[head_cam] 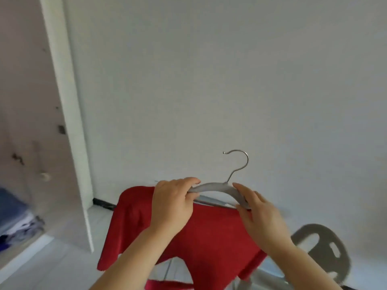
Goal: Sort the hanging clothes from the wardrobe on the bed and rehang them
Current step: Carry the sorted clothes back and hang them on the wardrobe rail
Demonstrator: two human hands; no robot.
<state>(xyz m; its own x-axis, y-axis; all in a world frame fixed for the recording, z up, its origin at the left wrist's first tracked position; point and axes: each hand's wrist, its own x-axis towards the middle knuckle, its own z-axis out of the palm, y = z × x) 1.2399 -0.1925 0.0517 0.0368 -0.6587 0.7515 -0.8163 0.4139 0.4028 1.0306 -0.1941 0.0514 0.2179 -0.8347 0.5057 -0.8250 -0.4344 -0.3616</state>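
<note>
Red garment [209,233] draped over grey hanger [217,188], held up in front of white wall [209,80], centre of head view. Left hand [171,206] fingers clamped on hanger's left shoulder; right hand [259,214] fingers clamped on its right shoulder. Metal hook upright. Open wardrobe [27,143] far left, folded clothes [14,218] inside. Grey chair [322,252] lower right.
</note>
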